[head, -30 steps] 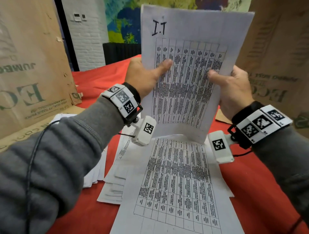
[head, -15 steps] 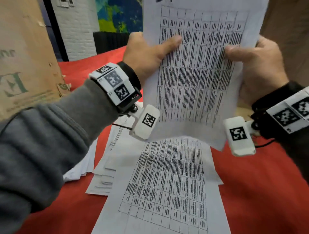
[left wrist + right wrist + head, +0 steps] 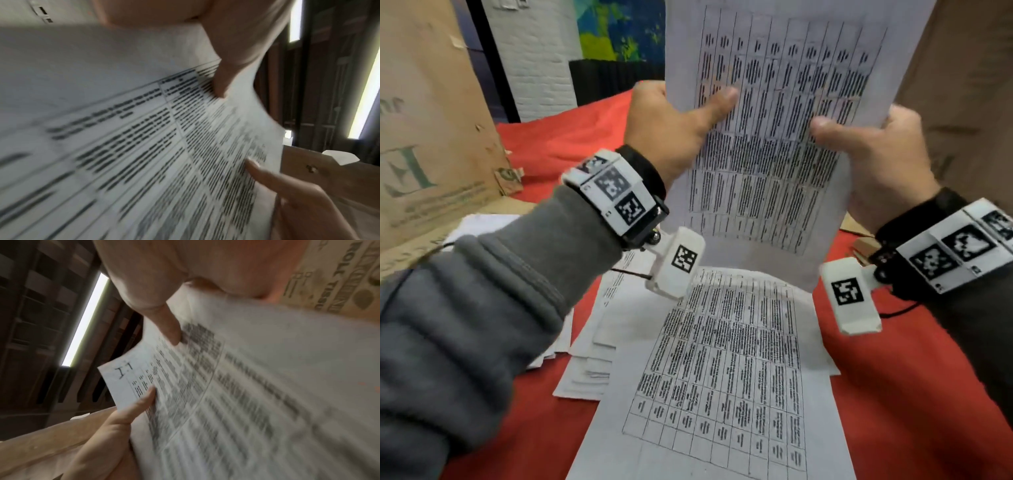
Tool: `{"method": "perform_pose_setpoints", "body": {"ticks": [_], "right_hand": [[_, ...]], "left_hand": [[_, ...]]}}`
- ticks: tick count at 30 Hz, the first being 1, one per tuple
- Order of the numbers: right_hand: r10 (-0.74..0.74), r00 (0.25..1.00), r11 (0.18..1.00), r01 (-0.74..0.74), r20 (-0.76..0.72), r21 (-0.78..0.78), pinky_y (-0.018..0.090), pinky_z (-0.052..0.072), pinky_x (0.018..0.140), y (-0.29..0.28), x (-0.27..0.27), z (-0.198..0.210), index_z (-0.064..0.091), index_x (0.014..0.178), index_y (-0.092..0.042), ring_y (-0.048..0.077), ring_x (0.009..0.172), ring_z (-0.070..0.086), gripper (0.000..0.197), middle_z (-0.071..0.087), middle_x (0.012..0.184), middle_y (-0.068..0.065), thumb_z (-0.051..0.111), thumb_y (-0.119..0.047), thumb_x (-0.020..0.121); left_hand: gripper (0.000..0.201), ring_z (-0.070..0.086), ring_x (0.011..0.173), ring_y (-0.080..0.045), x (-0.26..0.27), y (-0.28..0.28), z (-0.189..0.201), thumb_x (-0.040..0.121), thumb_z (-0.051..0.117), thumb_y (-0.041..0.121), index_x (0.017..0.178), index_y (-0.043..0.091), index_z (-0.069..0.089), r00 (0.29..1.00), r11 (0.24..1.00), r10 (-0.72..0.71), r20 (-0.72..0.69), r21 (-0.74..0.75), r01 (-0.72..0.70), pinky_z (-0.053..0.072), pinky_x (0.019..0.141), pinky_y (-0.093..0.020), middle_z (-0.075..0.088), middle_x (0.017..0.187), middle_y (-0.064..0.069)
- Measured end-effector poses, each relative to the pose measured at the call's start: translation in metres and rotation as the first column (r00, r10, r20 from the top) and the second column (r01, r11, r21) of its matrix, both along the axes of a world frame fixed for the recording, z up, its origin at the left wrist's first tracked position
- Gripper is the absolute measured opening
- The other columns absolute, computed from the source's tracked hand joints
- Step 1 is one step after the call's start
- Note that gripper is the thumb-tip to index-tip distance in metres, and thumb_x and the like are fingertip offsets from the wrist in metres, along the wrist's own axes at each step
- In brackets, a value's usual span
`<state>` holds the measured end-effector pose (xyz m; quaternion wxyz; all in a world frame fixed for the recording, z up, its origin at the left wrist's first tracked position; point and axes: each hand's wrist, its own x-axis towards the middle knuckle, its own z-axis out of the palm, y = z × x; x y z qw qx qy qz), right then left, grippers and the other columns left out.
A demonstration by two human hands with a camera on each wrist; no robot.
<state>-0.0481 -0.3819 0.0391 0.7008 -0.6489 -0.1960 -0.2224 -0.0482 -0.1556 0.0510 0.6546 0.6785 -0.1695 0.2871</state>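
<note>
I hold a printed sheet (image 3: 774,130) with a table of black text upright in front of me, above the table. My left hand (image 3: 674,126) pinches its left edge, thumb on the printed side and fingers hidden behind. My right hand (image 3: 876,150) pinches the right edge in the same way. In the left wrist view the sheet (image 3: 144,146) fills most of the picture, blurred. The right wrist view shows the sheet (image 3: 257,394) with a handwritten "I.1" at its top corner. A second printed sheet (image 3: 722,383) lies flat on the red tablecloth (image 3: 893,394) below.
More papers (image 3: 592,359) lie stacked and fanned under and left of the flat sheet. A large cardboard box (image 3: 424,130) stands at the left, and another cardboard box (image 3: 969,85) stands at the right. A white brick wall and a dark radiator are behind the table.
The held sheet has come closer to my head and higher in the view, its top edge passing out of frame. Both hands keep the same pinch on its edges.
</note>
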Motion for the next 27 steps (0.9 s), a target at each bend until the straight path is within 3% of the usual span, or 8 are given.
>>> {"method": "perform_pose_setpoints", "body": {"ticks": [3,6,10,14,17,20,24,27], "right_hand": [[0.159,0.96,0.979,-0.183,-0.231,-0.086,0.048,0.052,0.088,-0.037,-0.003,0.009,0.073,0.106,-0.013,0.032,0.094,0.068,0.029,0.073,0.106,0.012,0.077,-0.034,0.086],[-0.14,0.86,0.919,-0.072,-0.491,-0.387,0.036,0.047,0.071,-0.087,0.009,-0.005,0.071,0.092,-0.012,0.028,0.081,0.062,0.044,0.07,0.099,0.014,0.066,-0.056,0.09],[-0.579,0.735,0.298,-0.213,-0.353,-0.931,0.017,0.036,0.038,-0.113,0.03,-0.055,0.065,0.072,-0.002,0.009,0.043,0.054,0.032,0.06,0.049,-0.002,0.077,-0.025,0.091],[-0.697,0.702,0.046,-0.159,-0.146,-0.986,0.032,0.046,0.059,-0.116,0.044,-0.076,0.069,0.079,-0.005,0.032,0.076,0.069,0.043,0.071,0.079,0.014,0.072,-0.048,0.076],[-0.625,0.699,0.436,-0.059,-0.349,-0.898,0.034,0.043,0.057,-0.105,0.041,-0.055,0.066,0.081,0.003,0.038,0.07,0.063,0.038,0.068,0.083,0.026,0.078,-0.032,0.072],[-0.223,0.798,0.96,0.081,-0.56,-0.267,0.026,0.039,0.046,-0.073,0.031,-0.024,0.061,0.077,-0.007,0.033,0.061,0.054,0.012,0.053,0.075,0.023,0.059,-0.019,0.08],[0.062,0.89,0.977,0.038,-0.451,0.211,0.026,0.039,0.058,-0.014,0.038,0.022,0.051,0.066,-0.022,0.018,0.051,0.049,0.016,0.048,0.064,-0.001,0.051,-0.019,0.081],[-0.08,0.937,0.954,0.171,-0.339,0.248,0.022,0.04,0.051,0.034,0.051,0.038,0.06,0.073,-0.018,0.018,0.05,0.055,0.016,0.058,0.056,-0.003,0.065,-0.017,0.088]], "left_hand": [[0.024,0.074,0.079,0.002,0.006,0.017,0.01,0.09,0.081,0.014,0.108,0.0,0.077,0.998,0.992,0.012,-0.063,0.126,-0.004,0.057,0.074,-0.016,0.078,0.088,0.01],[0.028,0.073,0.077,0.007,0.012,0.035,-0.012,0.086,0.083,0.017,0.11,0.004,0.077,0.934,0.983,0.054,-0.354,0.183,0.013,0.057,0.077,-0.011,0.077,0.095,0.008],[0.045,0.075,0.098,-0.021,0.013,0.033,-0.066,0.07,0.094,0.042,0.1,0.01,0.083,0.745,0.957,0.094,-0.66,0.267,0.116,0.059,0.094,-0.034,0.08,0.102,-0.002],[0.061,0.078,0.087,-0.029,0.006,0.018,-0.099,0.052,0.096,0.055,0.093,0.011,0.082,0.655,0.947,0.123,-0.746,0.284,0.146,0.061,0.091,-0.047,0.082,0.091,-0.004],[0.092,0.078,0.089,-0.035,0.018,0.017,-0.123,0.029,0.098,0.068,0.1,0.012,0.08,0.641,0.961,0.043,-0.766,0.207,0.183,0.06,0.09,-0.056,0.081,0.095,-0.008],[0.089,0.078,0.089,-0.034,0.017,0.014,-0.122,0.034,0.098,0.068,0.1,0.011,0.079,0.695,0.967,0.004,-0.719,0.18,0.18,0.061,0.089,-0.054,0.081,0.095,-0.008],[0.038,0.079,0.077,-0.027,-0.002,0.005,-0.108,0.075,0.092,0.039,0.091,0.008,0.078,0.762,0.959,-0.025,-0.647,0.199,0.201,0.063,0.074,-0.036,0.081,0.085,-0.009],[0.024,0.078,0.074,-0.022,-0.014,-0.001,-0.105,0.084,0.086,0.032,0.092,0.01,0.078,0.798,0.949,-0.031,-0.602,0.232,0.212,0.063,0.071,-0.032,0.08,0.084,-0.007]]}}
